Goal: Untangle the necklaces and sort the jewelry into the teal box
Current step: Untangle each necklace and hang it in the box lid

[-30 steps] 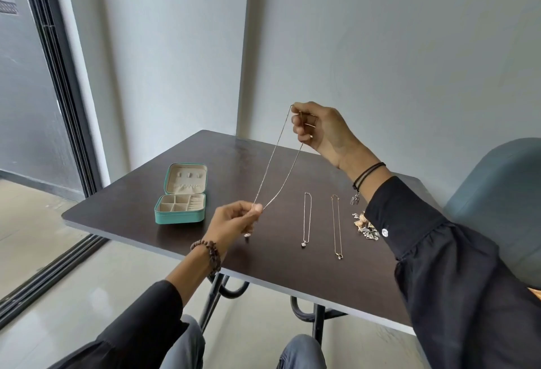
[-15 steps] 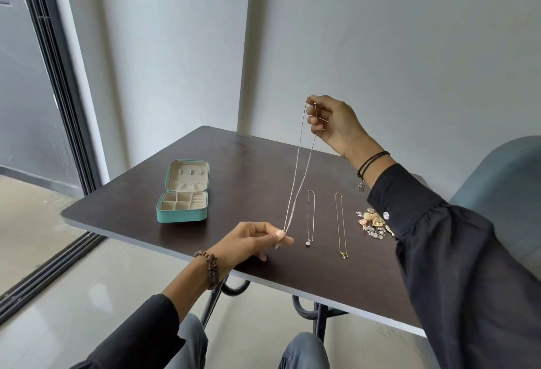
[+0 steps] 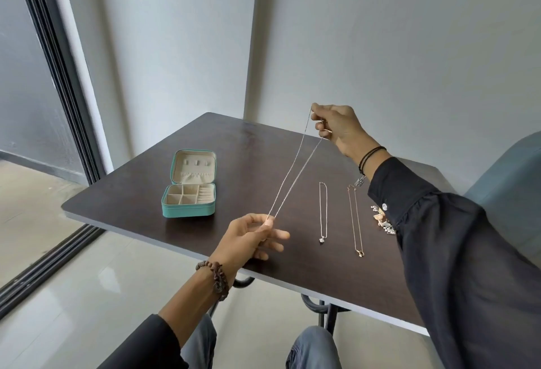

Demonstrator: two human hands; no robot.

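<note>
Left hand (image 3: 248,237) has moved left vs 0.5 s ago. The lower end of the thin silver chain (image 3: 284,190) is now further from the laid-out silver necklace (image 3: 323,213), and the chain slants more. Right hand (image 3: 339,128) still up high, same grip.

Head view: left hand pinches the chain's bottom loop between thumb and forefinger, other fingers loosely spread, above the near edge of the table (image 3: 131,193). Right hand, fingers curled, holds the top ends over the far side. Chain runs doubled and taut between the two hands, off the surface. Teal box (image 3: 188,211) lies open on the table's left part, lid back, cream compartments facing up, well apart from the chain. Silver necklace and gold necklace (image 3: 355,222) lie straight, side by side, not touching, right of the left hand. Jewelry pile (image 3: 380,219) is just right of the gold one, partly hidden by the right sleeve (image 3: 439,237).
</note>
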